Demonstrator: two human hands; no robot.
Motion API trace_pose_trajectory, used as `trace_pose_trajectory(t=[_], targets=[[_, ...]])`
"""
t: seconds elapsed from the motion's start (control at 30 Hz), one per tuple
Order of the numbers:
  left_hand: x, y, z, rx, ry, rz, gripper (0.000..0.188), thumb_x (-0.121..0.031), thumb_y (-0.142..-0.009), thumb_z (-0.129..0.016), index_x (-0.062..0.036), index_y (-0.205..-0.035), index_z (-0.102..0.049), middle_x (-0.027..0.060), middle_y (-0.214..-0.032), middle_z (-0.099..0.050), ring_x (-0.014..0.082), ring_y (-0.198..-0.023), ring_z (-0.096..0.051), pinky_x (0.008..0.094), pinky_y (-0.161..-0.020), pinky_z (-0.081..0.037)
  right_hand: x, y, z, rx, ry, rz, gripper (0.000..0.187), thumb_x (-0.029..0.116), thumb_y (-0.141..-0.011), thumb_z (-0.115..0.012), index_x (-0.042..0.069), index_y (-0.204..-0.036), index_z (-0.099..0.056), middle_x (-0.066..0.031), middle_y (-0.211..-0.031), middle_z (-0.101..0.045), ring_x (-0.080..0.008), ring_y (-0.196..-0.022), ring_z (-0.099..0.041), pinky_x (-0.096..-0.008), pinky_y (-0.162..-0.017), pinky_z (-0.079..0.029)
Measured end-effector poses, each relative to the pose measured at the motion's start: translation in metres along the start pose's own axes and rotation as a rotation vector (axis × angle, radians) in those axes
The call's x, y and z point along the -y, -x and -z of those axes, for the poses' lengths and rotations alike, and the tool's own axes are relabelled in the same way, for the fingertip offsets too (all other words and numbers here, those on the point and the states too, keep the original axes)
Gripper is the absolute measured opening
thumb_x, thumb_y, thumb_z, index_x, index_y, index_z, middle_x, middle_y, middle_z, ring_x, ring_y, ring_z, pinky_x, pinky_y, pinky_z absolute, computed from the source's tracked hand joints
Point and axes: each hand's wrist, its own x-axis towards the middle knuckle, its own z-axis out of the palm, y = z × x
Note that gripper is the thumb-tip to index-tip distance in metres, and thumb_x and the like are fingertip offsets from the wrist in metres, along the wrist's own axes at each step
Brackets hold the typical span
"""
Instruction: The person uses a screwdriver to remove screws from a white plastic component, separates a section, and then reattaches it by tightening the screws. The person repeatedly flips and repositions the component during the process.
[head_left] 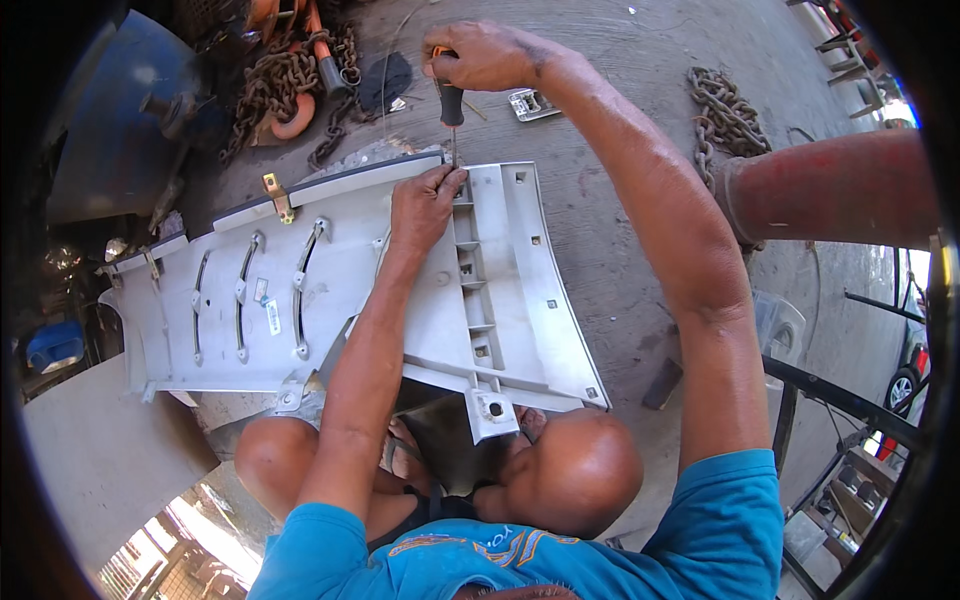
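Note:
My right hand (478, 57) is wrapped round the handle of a screwdriver (452, 108), black with orange, held upright. Its shaft points down at the far edge of a large white moulded panel (340, 275), which looks like a vehicle body panel lying across my knees. At that edge, my left hand (425, 208) has thumb and fingers pressed together beside the screwdriver's tip. What they pinch, if anything, is hidden. The panel has curved dark strips, a ribbed channel and square holes on its face. A gold-coloured metal bracket (278, 198) stands on its far edge, left of my hand.
Rusty chains with an orange hook (294, 117) lie on the floor at the far left. Another chain (725, 110) is by a thick red pipe (835, 188) at the right. A small metal tray (533, 105) sits beyond the panel. A blue container (55, 346) stands far left.

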Motion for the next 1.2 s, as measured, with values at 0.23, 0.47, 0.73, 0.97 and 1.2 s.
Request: trace_pose_trajectory(t=[0.23,0.47,0.73,0.97,1.2], targets=[[0.0,0.001,0.002,-0.022,-0.033,-0.034,0.029,-0.027,-0.095,-0.076,-0.0013,-0.109,-0.078,0.0144,-0.078,-0.075,0.0147,-0.065,-0.065,0.0318,-0.065,-0.051,0.012,0.007,0.02,0.098,0.033,-0.064,0.045,0.047,-0.093,-0.066,0.006,-0.11,-0.074,-0.0216,-0.095,-0.074,-0.0321,-0.091,-0.073,-0.0456,-0.081,-0.057],[0.0,-0.001,0.004,-0.023,0.077,0.011,0.028,-0.024,-0.095,-0.077,0.0004,-0.11,-0.077,0.0118,-0.08,-0.077,0.0097,-0.068,-0.063,0.029,-0.066,-0.051,-0.001,-0.001,0.021,0.069,-0.113,0.182,0.029,0.03,-0.095,-0.059,0.004,-0.093,-0.072,-0.0212,-0.091,-0.074,-0.0392,-0.083,-0.073,-0.0509,-0.077,-0.057],[-0.003,-0.001,0.001,-0.032,0.025,-0.025,0.026,-0.023,-0.095,-0.076,-0.0007,-0.109,-0.078,0.0098,-0.076,-0.075,0.0089,-0.067,-0.06,0.029,-0.064,-0.05,0.004,-0.004,0.024,0.14,0.411,0.233,0.023,0.023,-0.092,-0.058,0.004,-0.092,-0.07,-0.0219,-0.091,-0.074,-0.0391,-0.089,-0.072,-0.0521,-0.081,-0.057],[-0.005,0.001,0.005,0.014,0.025,0.016,0.026,-0.023,-0.095,-0.077,-0.0006,-0.109,-0.078,0.0086,-0.078,-0.076,0.0074,-0.068,-0.059,0.0273,-0.065,-0.049,-0.005,0.005,0.026,0.06,-0.152,0.348,0.027,0.024,-0.095,-0.056,0.001,-0.095,-0.071,-0.0233,-0.093,-0.073,-0.039,-0.094,-0.073,-0.0501,-0.078,-0.058],[-0.006,0.0,0.004,-0.014,0.037,-0.012,0.026,-0.022,-0.095,-0.077,-0.0004,-0.109,-0.078,0.0079,-0.078,-0.076,0.0072,-0.068,-0.059,0.0271,-0.065,-0.05,-0.001,-0.002,0.022,0.063,0.218,0.228,0.027,0.028,-0.092,-0.061,0.006,-0.102,-0.073,-0.0179,-0.098,-0.075,-0.0366,-0.097,-0.072,-0.0481,-0.086,-0.057]])
